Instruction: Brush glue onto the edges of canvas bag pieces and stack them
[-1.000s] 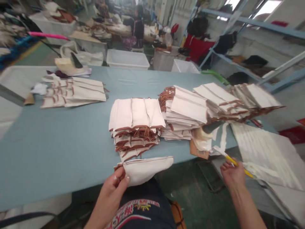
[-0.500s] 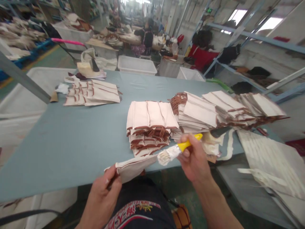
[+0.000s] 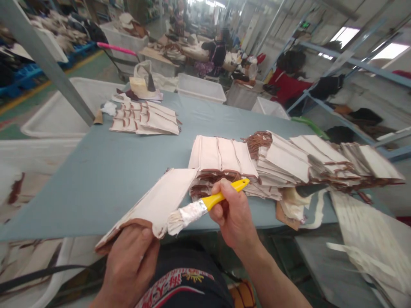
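My left hand (image 3: 131,259) is closed on the near end of a cream fabric panel (image 3: 157,199) with brown edging, which slants up and away over the table's front edge. Some of its fingers are hidden under the cloth. In my right hand (image 3: 231,211) is a paintbrush (image 3: 208,201) with a yellow handle, its whitened bristles pointing left, close beside the panel's right edge. Whether the bristles touch the cloth I cannot tell. Just behind lies a stack of similar cream panels (image 3: 224,154) with brown trim.
More piled panels (image 3: 287,160) run along the right of the blue-grey table (image 3: 86,188). A smaller pile (image 3: 154,117) lies at the back left. A grey metal post (image 3: 53,64) rises at the left. White bins (image 3: 202,87) stand beyond the table, where a person (image 3: 218,53) is visible.
The panel in my left hand has turned from nearly edge-on to showing its broad face, its far end raised. My right hand has brought the brush left and lower. The view has shifted left.
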A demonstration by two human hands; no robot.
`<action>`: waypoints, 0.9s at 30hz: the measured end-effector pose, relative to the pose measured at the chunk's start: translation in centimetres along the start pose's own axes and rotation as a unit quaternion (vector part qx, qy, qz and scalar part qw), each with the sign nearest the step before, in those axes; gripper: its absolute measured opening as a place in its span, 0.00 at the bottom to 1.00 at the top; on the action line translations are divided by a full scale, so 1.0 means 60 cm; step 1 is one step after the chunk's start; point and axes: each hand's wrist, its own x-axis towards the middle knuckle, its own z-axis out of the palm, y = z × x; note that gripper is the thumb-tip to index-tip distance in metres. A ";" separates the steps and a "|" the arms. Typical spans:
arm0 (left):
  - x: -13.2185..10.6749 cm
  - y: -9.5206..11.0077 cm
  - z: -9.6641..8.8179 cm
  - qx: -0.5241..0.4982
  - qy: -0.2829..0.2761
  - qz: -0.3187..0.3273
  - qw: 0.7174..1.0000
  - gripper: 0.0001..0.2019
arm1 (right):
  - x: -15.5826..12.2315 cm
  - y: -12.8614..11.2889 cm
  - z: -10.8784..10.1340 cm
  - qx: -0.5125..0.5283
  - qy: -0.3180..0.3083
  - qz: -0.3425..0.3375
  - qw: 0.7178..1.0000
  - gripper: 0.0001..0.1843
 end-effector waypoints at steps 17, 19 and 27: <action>-0.011 -0.017 0.004 0.038 -0.034 0.089 0.995 0.20 | -0.033 0.000 -0.019 -0.071 -0.030 -0.069 0.995 0.27; -0.010 -0.012 0.007 0.034 -0.034 0.089 0.995 0.20 | -0.036 -0.001 -0.026 -0.069 -0.008 -0.080 0.994 0.27; -0.007 0.002 0.017 0.037 -0.029 0.084 0.995 0.18 | -0.036 -0.004 -0.044 -0.082 -0.003 -0.073 0.994 0.26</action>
